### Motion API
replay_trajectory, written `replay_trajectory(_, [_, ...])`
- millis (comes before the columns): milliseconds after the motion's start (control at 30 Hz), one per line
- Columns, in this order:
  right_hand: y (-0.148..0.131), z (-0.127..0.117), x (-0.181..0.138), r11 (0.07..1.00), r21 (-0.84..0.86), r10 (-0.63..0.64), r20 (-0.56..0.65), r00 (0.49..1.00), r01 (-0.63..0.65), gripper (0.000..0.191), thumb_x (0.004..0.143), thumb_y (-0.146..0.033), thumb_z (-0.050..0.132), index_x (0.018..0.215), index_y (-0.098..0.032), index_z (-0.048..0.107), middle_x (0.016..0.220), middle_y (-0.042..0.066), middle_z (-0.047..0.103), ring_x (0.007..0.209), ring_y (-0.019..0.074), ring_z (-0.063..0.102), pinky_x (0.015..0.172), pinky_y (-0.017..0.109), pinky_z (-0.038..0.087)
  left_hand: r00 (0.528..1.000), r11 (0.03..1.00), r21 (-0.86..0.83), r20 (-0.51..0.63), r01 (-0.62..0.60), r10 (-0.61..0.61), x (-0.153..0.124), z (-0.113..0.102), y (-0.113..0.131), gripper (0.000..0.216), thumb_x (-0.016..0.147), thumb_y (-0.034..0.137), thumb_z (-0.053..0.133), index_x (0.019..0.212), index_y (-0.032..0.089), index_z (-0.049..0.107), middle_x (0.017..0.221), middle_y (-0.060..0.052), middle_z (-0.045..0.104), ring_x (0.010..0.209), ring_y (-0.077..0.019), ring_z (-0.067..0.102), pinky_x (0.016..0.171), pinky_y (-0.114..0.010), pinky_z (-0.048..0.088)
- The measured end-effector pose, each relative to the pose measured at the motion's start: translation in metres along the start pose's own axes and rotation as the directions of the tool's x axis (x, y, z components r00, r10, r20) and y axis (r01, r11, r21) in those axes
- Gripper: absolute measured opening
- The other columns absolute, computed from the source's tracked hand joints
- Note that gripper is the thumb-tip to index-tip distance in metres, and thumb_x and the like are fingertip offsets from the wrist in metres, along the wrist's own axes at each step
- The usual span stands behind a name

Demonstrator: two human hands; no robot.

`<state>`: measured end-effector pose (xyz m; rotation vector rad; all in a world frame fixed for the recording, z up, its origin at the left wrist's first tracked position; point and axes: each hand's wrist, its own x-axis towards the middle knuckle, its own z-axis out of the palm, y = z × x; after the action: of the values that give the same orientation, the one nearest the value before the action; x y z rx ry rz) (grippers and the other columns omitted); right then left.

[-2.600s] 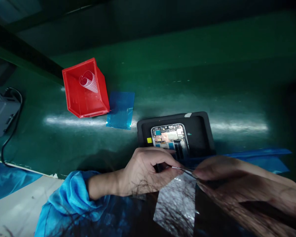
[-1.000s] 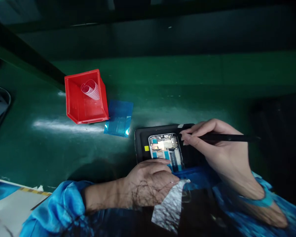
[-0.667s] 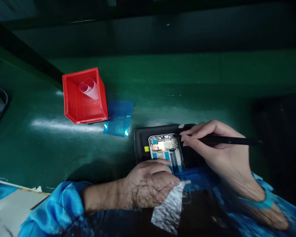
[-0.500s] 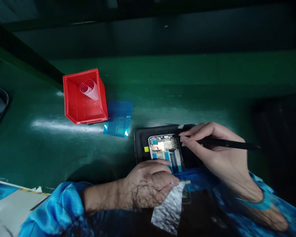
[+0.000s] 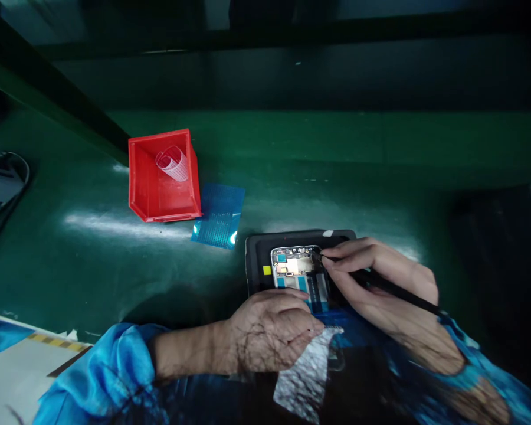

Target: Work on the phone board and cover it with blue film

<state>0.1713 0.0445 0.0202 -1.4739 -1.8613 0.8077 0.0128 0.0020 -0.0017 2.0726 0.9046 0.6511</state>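
Observation:
An opened phone (image 5: 298, 267) with its circuit board exposed lies on a black mat (image 5: 257, 251). My right hand (image 5: 380, 277) pinches a slim black pen-shaped tool (image 5: 402, 293), its tip at the phone's upper right corner. Whether the tool has one tip or two is too small to tell. My left hand (image 5: 272, 330) rests over the phone's lower left part and hides some of it. Between its thumb and fingers it grips a pale, silvery sheet (image 5: 304, 378) that hangs down toward me.
Left of the mat stands a red bin (image 5: 164, 195) with a rolled white perforated sheet (image 5: 173, 163) inside. A shiny blue sheet (image 5: 219, 215) lies beside it on the green table (image 5: 128, 265). Far left is a grey device (image 5: 0, 183) with a cable; a dark block (image 5: 495, 254) stands at right.
The black tool has tilted, its rear end now lower and closer to my right wrist. Its tip stays near the phone's corner. My view has shifted slightly; my left hand keeps the sheet.

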Motion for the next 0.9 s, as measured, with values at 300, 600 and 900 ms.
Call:
replay_trajectory(300, [-0.002, 0.001, -0.001, 0.998, 0.033, 0.062, -0.047, 0.997, -0.06, 0.014, 0.054, -0.012, 0.053, 0.055, -0.025, 0.047, 0.069, -0.001, 0.054, 0.064, 0.0153, 0.052, 0.055, 0.031, 0.041, 0.998, 1.0, -0.004, 0.067, 0.014, -0.013, 0.005, -0.009, 0.006, 0.018, 0.069, 0.013, 0.038, 0.069, 0.013, 0.056, 0.066, -0.001, 0.058, 0.08, -0.0107, 0.052, 0.082, -0.018, 0.038])
replay_trajectory(600, [0.01, 0.007, -0.002, 0.972, 0.142, 0.195, -0.058, 0.979, -0.185, 0.011, 0.057, -0.017, 0.053, 0.055, -0.024, 0.045, 0.068, -0.002, 0.053, 0.067, 0.0155, 0.053, 0.062, 0.032, 0.041, 0.997, 0.995, -0.084, 0.063, 0.056, -0.05, 0.004, -0.011, 0.006, 0.019, 0.068, 0.014, 0.039, 0.072, 0.015, 0.057, 0.068, -0.002, 0.058, 0.079, -0.0138, 0.053, 0.077, -0.022, 0.042])
replay_trajectory(900, [-0.018, -0.028, -0.007, 0.96, 0.156, 0.27, -0.307, 0.913, -0.231, 0.009, 0.066, -0.025, 0.038, 0.064, -0.031, 0.045, 0.074, 0.001, 0.051, 0.065, 0.0174, 0.053, 0.058, 0.039, 0.045, 0.988, 0.972, -0.224, -0.114, 0.075, -0.103, -0.005, -0.003, 0.005, 0.012, 0.063, 0.013, 0.048, 0.069, 0.018, 0.056, 0.064, 0.0, 0.058, 0.062, -0.0098, 0.054, 0.076, -0.024, 0.043])
